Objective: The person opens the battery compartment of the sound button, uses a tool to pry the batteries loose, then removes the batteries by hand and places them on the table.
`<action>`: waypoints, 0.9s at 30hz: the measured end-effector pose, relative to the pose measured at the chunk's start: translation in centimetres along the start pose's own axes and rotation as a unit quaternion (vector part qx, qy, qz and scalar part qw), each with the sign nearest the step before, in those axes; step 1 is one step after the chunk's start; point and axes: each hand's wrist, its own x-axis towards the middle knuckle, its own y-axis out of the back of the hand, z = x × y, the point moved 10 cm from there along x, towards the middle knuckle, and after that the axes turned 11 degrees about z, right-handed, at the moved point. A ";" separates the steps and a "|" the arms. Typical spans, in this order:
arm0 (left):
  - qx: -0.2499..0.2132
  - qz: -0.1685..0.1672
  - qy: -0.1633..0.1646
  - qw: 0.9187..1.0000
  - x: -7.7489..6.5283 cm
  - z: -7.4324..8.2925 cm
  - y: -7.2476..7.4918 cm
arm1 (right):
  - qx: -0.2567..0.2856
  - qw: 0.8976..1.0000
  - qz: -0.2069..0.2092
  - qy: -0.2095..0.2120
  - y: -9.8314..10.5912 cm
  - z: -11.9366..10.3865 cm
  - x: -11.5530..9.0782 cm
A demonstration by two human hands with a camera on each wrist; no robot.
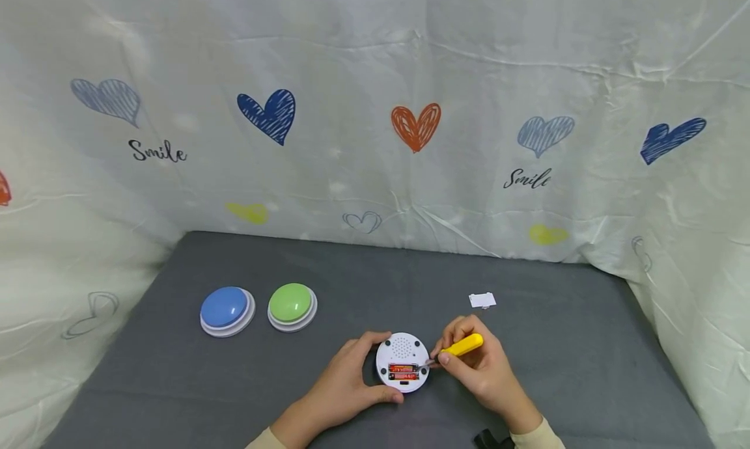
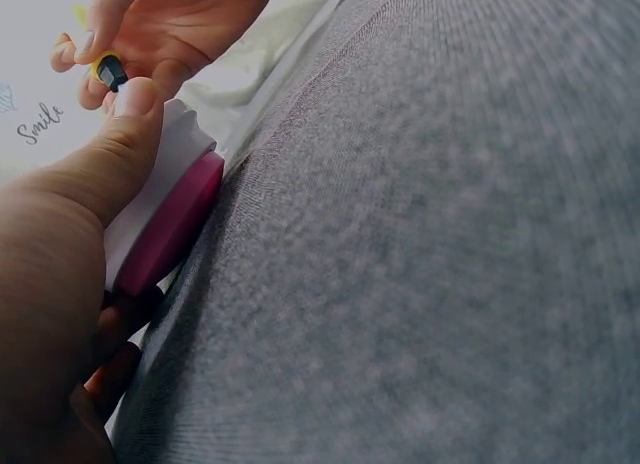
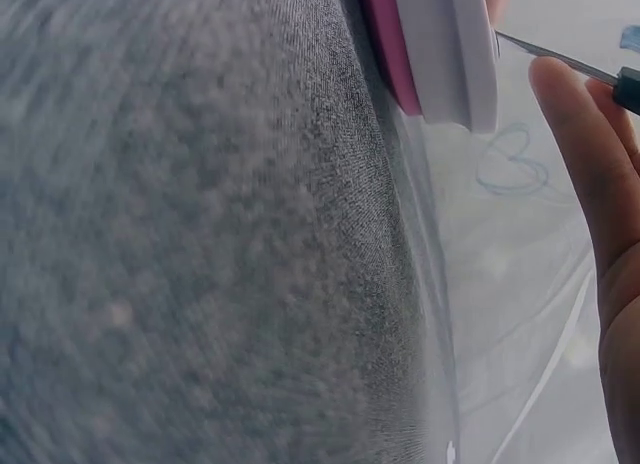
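Observation:
A round white push-button device (image 1: 402,349) is turned bottom up, showing a speaker grille and an uncovered battery bay with red batteries (image 1: 404,371) in it. The wrist views show its pink button side (image 2: 178,229) facing down. My left hand (image 1: 350,382) grips the device by its left rim, thumb at the near edge. My right hand (image 1: 477,369) holds a screwdriver (image 1: 463,346) with a yellow handle. The metal shaft (image 3: 555,56) points left, its tip at the right end of the batteries. Whether the tip touches a battery, I cannot tell.
On the grey table (image 1: 562,332), a blue button (image 1: 224,307) and a green button (image 1: 290,303) stand to the left. A small white cover (image 1: 482,300) lies beyond my right hand. Behind hangs a pale curtain (image 1: 351,65) printed with hearts. Something black (image 1: 491,440) sits by the right sleeve.

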 end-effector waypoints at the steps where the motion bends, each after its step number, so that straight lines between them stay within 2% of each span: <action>1: 0.000 0.000 0.000 1.000 0.0 0.0 0.1 | -0.005 1.000 -0.002 0.004 -0.1 0.0 0.0; 7: -0.001 -0.001 0.000 1.000 0.0 0.1 0.3 | -0.002 1.000 0.002 -0.003 -0.4 0.2 -0.1; 20: 0.000 0.007 -0.012 1.000 0.0 0.6 0.3 | 0.106 0.994 0.027 -0.013 0.4 1.1 -0.8; 27: -0.010 0.001 0.006 1.000 0.0 0.2 0.4 | 0.147 0.988 0.053 -0.021 0.8 2.0 -0.9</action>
